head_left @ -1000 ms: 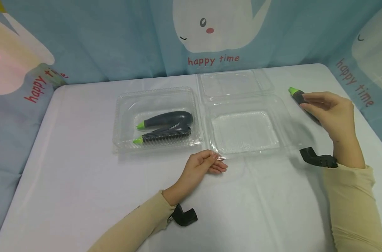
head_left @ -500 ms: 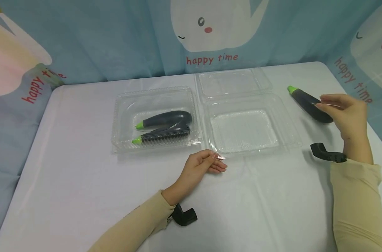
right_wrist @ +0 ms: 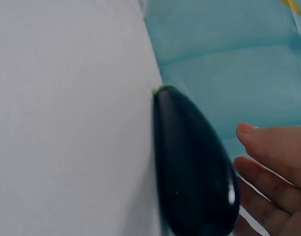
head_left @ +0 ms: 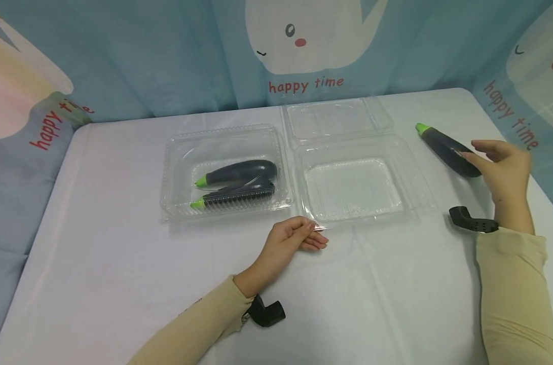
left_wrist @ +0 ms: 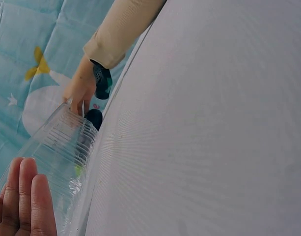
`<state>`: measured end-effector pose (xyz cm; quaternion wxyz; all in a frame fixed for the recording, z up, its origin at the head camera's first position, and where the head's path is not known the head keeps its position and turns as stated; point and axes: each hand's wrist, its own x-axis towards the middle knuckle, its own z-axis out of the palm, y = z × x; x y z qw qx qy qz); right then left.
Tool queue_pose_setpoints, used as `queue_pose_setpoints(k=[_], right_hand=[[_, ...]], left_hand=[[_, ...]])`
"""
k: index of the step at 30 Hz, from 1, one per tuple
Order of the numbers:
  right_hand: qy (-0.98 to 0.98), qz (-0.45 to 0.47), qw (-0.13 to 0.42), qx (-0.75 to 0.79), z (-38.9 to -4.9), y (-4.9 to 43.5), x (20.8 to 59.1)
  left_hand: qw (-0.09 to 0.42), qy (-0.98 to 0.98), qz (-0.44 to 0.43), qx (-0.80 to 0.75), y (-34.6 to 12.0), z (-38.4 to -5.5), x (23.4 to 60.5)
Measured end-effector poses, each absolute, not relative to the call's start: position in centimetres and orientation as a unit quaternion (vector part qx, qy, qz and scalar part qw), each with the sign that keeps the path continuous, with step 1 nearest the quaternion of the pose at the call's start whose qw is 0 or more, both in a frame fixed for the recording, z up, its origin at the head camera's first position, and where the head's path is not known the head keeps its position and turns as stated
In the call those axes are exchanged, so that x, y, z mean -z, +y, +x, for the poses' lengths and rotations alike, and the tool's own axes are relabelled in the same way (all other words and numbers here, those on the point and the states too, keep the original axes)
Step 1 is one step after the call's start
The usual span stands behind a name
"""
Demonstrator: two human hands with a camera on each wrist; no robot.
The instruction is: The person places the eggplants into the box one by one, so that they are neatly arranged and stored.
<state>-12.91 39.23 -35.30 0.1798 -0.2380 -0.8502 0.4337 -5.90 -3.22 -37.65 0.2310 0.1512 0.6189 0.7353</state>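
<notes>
At the right of the head view, a dark eggplant (head_left: 448, 152) with a bright green end lies on the table. My right hand (head_left: 504, 165) is right at its thick end, thumb and fingers spread apart. The right wrist view has the eggplant (right_wrist: 192, 162) beside those fingers, with a gap at the thumb. A clear plastic clamshell container (head_left: 354, 190) lies with its lid (head_left: 333, 121) folded back. My left hand (head_left: 292, 238) pinches its near left corner between thumb and forefinger, the other fingers extended. In the left wrist view, straight fingers (left_wrist: 41, 204) overlap the clear wall.
Left of the unlidded container, a second clear container (head_left: 226, 139) holds two eggplants (head_left: 244, 172), their green ends pointing left. A white cloth (head_left: 121, 284) covers the table. Behind hangs a blue printed curtain (head_left: 167, 56).
My right hand has moved right along the eggplant to its thick end, uncovering more of it, and its fingers have spread. The left hand stays at the container's corner.
</notes>
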Motion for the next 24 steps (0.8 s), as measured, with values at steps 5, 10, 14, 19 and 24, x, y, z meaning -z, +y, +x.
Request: queue_pose_setpoints(k=[5,10,14,19,24], right_hand=[[-0.858,-0.234,0.177,-0.422,-12.8,39.5,36.2],[-0.867,-0.225,0.155,-0.416,-12.7,39.5,36.5],[-0.883,-0.219,0.14,-0.392,-12.8,39.3,36.6],[-0.89,-0.231,0.108,-0.379,-12.9,39.4,36.9],[-0.891,-0.239,0.092,-0.375,-12.9,39.4,37.0]], left_hand=[[0.234,0.619,0.148,-0.735,-3.2,-5.9,37.7],[0.234,0.619,0.147,-0.735,-3.2,-6.0,37.7],[0.235,0.618,0.146,-0.736,-3.2,-6.0,37.8],[0.234,0.617,0.145,-0.737,-3.2,-5.9,37.7],[0.236,0.612,0.144,-0.741,-3.2,-5.9,37.7]])
